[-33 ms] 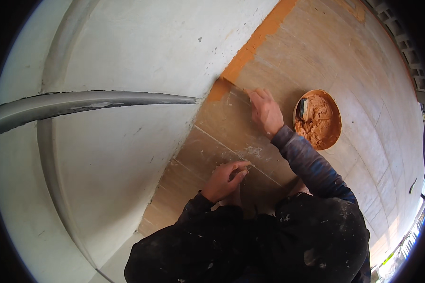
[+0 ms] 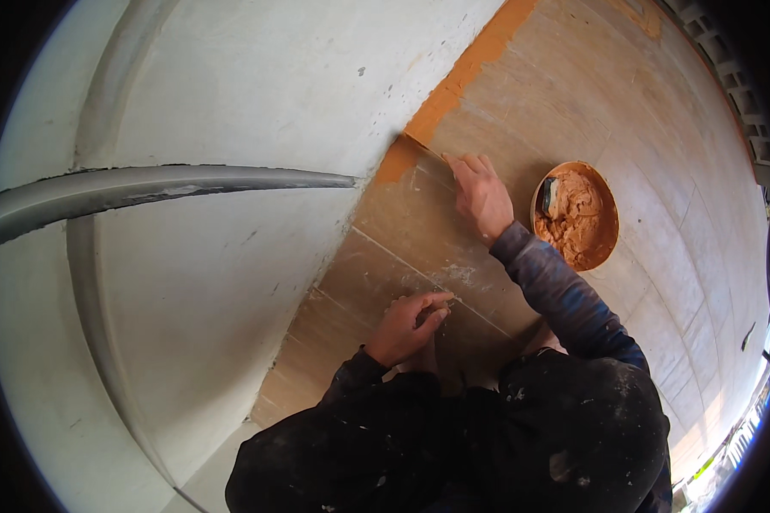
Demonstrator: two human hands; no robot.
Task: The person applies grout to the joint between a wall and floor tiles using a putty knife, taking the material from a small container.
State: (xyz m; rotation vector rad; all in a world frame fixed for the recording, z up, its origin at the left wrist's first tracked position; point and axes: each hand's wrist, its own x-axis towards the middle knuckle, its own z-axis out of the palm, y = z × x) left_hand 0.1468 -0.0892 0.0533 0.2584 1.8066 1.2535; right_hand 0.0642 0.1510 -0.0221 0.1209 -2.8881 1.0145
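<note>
My right hand (image 2: 482, 200) pinches a thin flat spreader (image 2: 423, 146), seen nearly edge-on. Its far end touches the orange paste strip (image 2: 445, 101) along the floor's edge, where the white wall meets it. My left hand (image 2: 402, 328) hangs loosely curved in front of my knees, its index finger and thumb apart and nothing visible between them. Right of my right hand stands a round tub (image 2: 617, 224) of orange paste (image 2: 581, 205). A small dark-and-pale tool (image 2: 550, 197) lies partly in that paste.
The white wall (image 2: 257, 94) rises along the left, with a grey pipe-like strip (image 2: 180, 179) running across it. Wood-look tiles (image 2: 376, 278) with pale joints cover the floor. White openwork blocks (image 2: 742, 98) line the far right edge.
My right hand and the spreader have shifted slightly away from me along the wall's foot. My left hand and the tub stay put.
</note>
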